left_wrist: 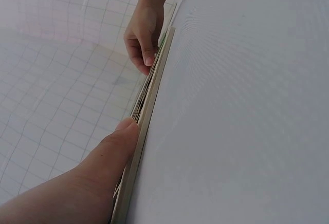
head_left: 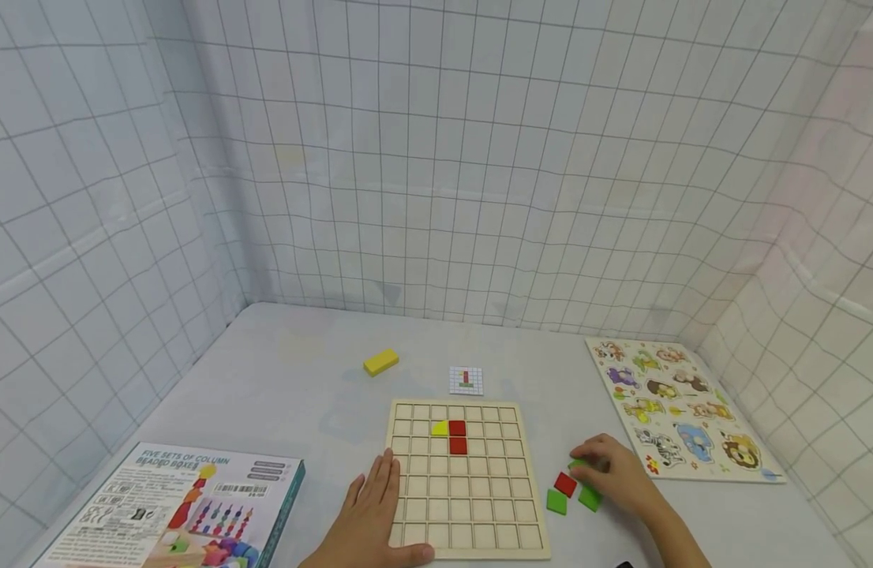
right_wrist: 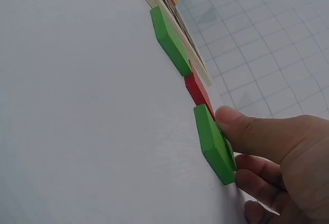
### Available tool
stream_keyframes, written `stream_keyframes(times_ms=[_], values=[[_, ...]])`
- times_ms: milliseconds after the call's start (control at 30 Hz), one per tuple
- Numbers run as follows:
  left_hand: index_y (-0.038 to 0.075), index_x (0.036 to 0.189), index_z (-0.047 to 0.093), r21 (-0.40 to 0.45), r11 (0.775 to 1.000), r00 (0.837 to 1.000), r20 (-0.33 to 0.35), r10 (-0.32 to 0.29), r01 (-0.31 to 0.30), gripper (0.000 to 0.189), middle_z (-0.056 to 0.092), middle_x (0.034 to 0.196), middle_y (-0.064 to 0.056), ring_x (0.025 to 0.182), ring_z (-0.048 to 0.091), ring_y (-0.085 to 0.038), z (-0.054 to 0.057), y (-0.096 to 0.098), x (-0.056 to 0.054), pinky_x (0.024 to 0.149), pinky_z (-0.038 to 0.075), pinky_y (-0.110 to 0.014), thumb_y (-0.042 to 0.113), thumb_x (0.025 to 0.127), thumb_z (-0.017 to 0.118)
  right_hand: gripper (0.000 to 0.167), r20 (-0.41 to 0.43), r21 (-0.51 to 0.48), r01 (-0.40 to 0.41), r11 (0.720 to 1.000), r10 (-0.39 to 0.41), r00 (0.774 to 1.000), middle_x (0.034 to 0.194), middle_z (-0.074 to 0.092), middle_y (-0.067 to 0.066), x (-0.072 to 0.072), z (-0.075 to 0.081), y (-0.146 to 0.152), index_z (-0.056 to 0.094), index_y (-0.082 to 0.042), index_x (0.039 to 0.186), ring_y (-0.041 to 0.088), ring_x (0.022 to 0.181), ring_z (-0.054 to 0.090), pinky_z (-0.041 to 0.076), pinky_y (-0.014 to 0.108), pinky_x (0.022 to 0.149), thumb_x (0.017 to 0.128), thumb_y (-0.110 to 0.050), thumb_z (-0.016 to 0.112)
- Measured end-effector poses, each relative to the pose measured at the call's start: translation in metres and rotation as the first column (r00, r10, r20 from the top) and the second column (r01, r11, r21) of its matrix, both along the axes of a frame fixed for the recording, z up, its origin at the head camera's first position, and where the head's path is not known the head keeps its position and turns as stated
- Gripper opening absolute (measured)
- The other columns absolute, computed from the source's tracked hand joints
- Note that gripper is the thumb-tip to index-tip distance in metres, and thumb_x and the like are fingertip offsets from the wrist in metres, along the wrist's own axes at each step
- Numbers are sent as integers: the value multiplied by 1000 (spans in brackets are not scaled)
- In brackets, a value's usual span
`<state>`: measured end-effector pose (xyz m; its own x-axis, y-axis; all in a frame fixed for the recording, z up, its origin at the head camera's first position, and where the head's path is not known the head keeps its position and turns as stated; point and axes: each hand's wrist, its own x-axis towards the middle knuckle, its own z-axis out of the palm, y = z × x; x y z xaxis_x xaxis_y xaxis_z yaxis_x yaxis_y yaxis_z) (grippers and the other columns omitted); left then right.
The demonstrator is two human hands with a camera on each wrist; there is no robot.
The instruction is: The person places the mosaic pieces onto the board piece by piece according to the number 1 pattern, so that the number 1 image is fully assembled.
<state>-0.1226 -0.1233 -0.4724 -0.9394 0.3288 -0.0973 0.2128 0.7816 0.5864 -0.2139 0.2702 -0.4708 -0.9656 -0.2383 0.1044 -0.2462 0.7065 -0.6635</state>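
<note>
On the white counter (head_left: 301, 402), a wooden grid board (head_left: 479, 491) lies in front of the person, with the left hand (head_left: 369, 509) laid along its left side, fingers straight and close together, thumb spread out over the near edge; it grips nothing. In the board's second row from the far edge sit a yellow piece (head_left: 440, 428) with a slanted side and, right of it, a red tile (head_left: 457, 427); a second red tile (head_left: 458, 446) fills the cell just nearer. Off the board's right side, the right hand (head_left: 621, 477) has its fingers bent and pinches a green tile (head_left: 575, 464), partly hidden, between thumb and fingertips. Just beside it lie a loose red tile (head_left: 565, 484), another green tile (head_left: 590, 498) below the thumb, and a third green tile (head_left: 556, 502) closest to the board. Beyond the board's far edge are a small picture card (head_left: 466, 381) and, farther left, a yellow block (head_left: 381, 363). An animal puzzle (head_left: 678, 410) lies at the far right, a printed box (head_left: 174, 505) at the near left.
</note>
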Motion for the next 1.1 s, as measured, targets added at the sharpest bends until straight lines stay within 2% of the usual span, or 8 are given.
stream_keyframes(times_ms=[267, 600, 900, 1100], values=[[-10, 152, 10, -2, 1000, 1000, 3, -2, 2, 123, 2, 160, -24, 147, 6, -40, 0, 0, 1, 111, 10, -62, 73, 78, 62, 18, 9, -43, 32, 999, -31, 999, 88, 57, -3, 1, -2, 1, 70, -13, 92, 8, 77, 51, 44, 25, 66, 81, -23, 81], [-11, 151, 14, -10, 1000, 1000, -29, 3, -3, 124, 5, 159, -26, 146, 6, -41, -4, 1, -1, 110, 11, -62, 76, 76, 60, 18, -27, -3, 73, 997, -73, 997, 84, 56, -3, 0, -4, 1, 70, -11, 90, 9, 71, 50, 45, 25, 63, 81, -23, 81], [-12, 150, 14, -10, 1000, 999, -49, 8, -8, 125, 4, 159, -26, 146, 6, -41, -6, 0, -1, 111, 10, -62, 77, 75, 60, 17, -31, -27, 48, 998, -49, 998, 84, 57, -3, 0, -3, 4, 70, -11, 89, 8, 70, 51, 45, 25, 62, 83, -24, 79], [-12, 150, 13, -11, 1000, 999, -51, 6, -6, 126, 4, 159, -26, 146, 7, -41, -5, 1, 0, 111, 11, -62, 77, 76, 60, 15, -1, -68, 8, 998, -9, 1000, 88, 59, -2, 1, 1, 7, 72, -12, 93, 8, 75, 53, 46, 25, 67, 87, -25, 75]])
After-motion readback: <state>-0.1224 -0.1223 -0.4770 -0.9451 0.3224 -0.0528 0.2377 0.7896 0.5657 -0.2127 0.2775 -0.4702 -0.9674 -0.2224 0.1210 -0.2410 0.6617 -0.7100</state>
